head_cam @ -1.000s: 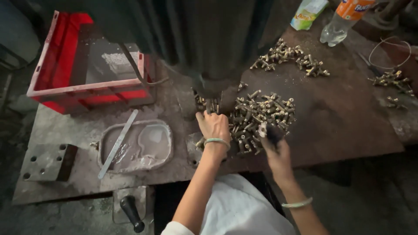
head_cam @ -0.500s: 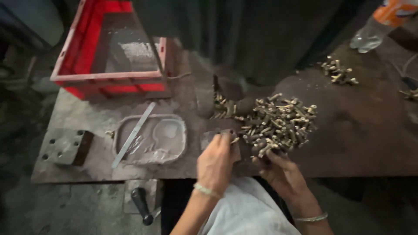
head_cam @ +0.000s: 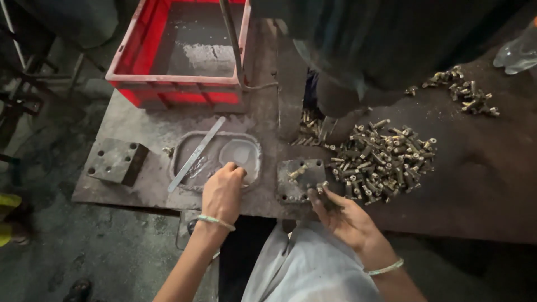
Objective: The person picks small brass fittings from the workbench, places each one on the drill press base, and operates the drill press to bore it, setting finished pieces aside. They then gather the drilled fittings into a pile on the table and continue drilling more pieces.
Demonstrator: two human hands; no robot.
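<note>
Brass fittings [head_cam: 386, 159] piled on the steel bench – right hand [head_cam: 344, 215] pinches one at the small drilled block [head_cam: 301, 179]. Left hand [head_cam: 222, 193] (fingers curled, empty as far as I can tell) rests on the shallow tray [head_cam: 184, 154]

We see a red plastic crate [head_cam: 173, 89] at the bench's far left; a drilled steel block [head_cam: 116, 161] sits near the left edge; a second, smaller heap of brass parts [head_cam: 461, 92] lies far right, beside a clear plastic bottle [head_cam: 517, 53].
</note>
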